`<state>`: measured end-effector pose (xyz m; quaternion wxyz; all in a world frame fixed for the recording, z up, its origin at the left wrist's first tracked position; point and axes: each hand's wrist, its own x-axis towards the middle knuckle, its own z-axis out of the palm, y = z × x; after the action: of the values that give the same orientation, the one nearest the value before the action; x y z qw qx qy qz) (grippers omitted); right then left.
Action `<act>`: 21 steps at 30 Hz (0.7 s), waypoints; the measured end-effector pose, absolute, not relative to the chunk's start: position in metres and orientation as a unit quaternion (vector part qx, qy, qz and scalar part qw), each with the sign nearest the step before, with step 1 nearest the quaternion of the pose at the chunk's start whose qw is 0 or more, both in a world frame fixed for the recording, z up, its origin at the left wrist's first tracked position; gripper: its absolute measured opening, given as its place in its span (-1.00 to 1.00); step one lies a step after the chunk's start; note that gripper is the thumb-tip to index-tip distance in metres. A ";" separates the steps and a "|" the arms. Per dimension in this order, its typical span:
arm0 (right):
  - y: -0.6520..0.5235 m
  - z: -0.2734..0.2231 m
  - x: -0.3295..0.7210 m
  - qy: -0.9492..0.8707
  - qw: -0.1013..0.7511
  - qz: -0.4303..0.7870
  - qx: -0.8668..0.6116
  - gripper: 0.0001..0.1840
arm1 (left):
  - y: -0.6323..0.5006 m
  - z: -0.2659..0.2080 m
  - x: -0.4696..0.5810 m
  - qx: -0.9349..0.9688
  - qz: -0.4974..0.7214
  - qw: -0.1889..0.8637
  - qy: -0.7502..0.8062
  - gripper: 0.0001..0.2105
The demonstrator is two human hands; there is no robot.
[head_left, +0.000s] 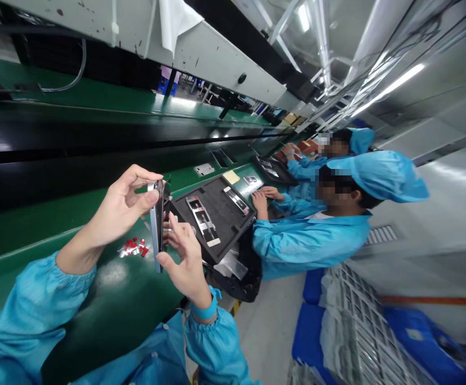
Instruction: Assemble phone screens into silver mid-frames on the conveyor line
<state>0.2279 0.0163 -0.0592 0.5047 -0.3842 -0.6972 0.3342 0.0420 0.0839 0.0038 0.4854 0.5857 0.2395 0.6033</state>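
Note:
Between my two hands a smartphone (156,230) stands on edge above the green bench, its thin side toward me. My left hand (130,200) pinches the upper end with thumb and fingers. Around the lower part, my right hand (182,254) has its thumb on the near edge and its fingers at the far side. Some of those fingertips are hidden behind the phone. Red small pieces (134,246) lie in clear film on the bench just below and left of the phone. To the right, a black foam tray (233,240) holds phone parts (203,222).
A co-worker in a blue cap and smock (313,235) sits close on the right, hands on the bench; another person (303,166) is beyond. A black bag (243,286) hangs below the tray. A metal plate (204,169) and a yellow pad (231,177) lie behind it.

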 end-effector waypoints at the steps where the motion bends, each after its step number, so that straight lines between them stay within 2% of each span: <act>1: 0.018 -0.061 0.227 -0.696 0.510 0.334 -0.380 -0.16 | 0.084 0.004 0.042 0.586 0.606 0.480 0.243 -0.62; 8: 0.035 -0.063 0.215 -0.735 0.495 0.251 -0.390 -0.21 | 0.071 0.012 0.047 0.517 0.625 0.536 0.234 -0.60; 12: 0.037 -0.064 0.207 -0.746 0.495 0.231 -0.380 -0.36 | 0.065 0.012 0.063 0.413 0.642 0.594 0.254 -0.44; 15: 0.037 -0.059 0.208 -0.716 0.527 0.226 -0.397 -0.26 | 0.069 0.008 0.073 0.381 0.617 0.631 0.277 -0.34; 18: 0.045 -0.046 0.217 -0.615 0.574 0.296 -0.453 -0.17 | 0.067 0.005 0.079 0.406 0.571 0.665 0.259 -0.35; 21: 0.054 -0.034 0.228 -0.548 0.536 0.434 -0.472 -0.18 | 0.059 0.008 0.082 0.451 0.526 0.685 0.225 -0.39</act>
<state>0.2278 0.0543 -0.0336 0.5359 -0.4725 -0.5485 0.4345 0.0824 0.0593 0.0078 0.6853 0.4512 0.2249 0.5255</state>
